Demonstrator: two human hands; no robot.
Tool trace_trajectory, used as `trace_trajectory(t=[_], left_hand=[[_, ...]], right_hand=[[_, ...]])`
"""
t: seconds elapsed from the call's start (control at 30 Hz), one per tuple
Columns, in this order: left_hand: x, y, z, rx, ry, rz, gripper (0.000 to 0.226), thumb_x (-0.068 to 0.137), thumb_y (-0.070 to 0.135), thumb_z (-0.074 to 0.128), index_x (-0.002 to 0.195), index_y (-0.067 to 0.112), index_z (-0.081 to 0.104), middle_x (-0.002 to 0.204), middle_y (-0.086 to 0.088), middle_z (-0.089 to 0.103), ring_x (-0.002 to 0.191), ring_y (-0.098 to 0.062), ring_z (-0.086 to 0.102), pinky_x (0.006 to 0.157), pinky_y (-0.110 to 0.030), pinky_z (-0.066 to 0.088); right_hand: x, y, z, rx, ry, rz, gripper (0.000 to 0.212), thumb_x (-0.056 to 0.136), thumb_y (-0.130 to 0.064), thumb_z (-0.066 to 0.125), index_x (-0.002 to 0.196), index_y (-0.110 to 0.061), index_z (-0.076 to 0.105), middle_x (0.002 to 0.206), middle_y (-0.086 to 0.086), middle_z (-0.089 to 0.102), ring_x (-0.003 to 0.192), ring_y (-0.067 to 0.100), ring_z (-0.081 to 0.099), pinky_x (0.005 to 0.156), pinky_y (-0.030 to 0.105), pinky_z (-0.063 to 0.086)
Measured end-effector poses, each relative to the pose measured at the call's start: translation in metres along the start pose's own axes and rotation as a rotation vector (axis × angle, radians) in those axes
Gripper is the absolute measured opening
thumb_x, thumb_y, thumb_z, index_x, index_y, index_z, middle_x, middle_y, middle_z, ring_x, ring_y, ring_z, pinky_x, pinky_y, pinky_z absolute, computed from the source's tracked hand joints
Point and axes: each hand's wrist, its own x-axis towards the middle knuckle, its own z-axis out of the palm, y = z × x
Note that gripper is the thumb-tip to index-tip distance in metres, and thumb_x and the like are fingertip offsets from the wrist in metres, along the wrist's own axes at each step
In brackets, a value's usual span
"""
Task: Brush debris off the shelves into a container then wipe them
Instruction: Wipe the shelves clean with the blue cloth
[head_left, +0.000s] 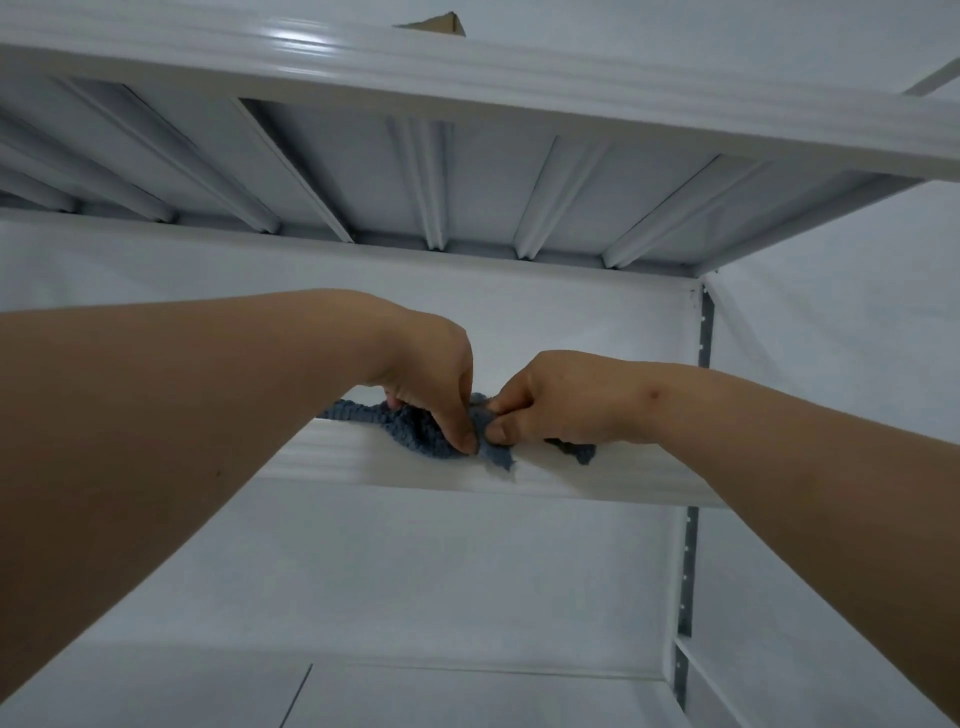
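A blue knitted cloth (410, 428) lies bunched on the front edge of a white metal shelf (623, 475) at about eye height. My left hand (431, 374) reaches over the cloth from the left and pinches it with curled fingers. My right hand (561, 397) comes from the right and pinches the same cloth beside the left fingertips. A dark end of the cloth (579, 451) pokes out under my right wrist. The shelf's top surface is hidden from this low angle.
Another white shelf (467, 67) hangs above, its ribbed underside showing, with a brown cardboard corner (441, 25) on top. A perforated upright post (704, 332) stands at the right. A lower shelf (467, 691) lies below. White walls enclose the rack.
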Motion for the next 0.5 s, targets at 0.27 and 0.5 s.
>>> trace_trajectory(t=[0.27,0.5], left_hand=[[0.014,0.037,0.004,-0.38,0.031,0.042,0.018,0.083,0.038,0.071,0.088,0.021,0.074,0.072,0.002,0.057,0.062,-0.013,0.05,0.057,-0.024,0.048],[0.021,0.056,-0.006,-0.618,0.189,0.006,0.032,0.097,0.04,0.049,0.089,0.012,0.063,0.063,-0.002,0.043,0.05,-0.015,0.035,0.051,-0.026,0.034]], right_hand=[[-0.026,0.052,-0.026,0.169,0.05,0.09,0.015,0.093,-0.036,0.061,0.083,-0.032,0.071,0.083,-0.014,0.067,0.079,0.004,0.059,0.074,0.019,0.048],[-0.032,0.061,-0.035,0.326,0.185,0.176,0.036,0.093,-0.056,0.049,0.103,-0.022,0.058,0.099,0.0,0.063,0.08,0.017,0.063,0.076,0.031,0.053]])
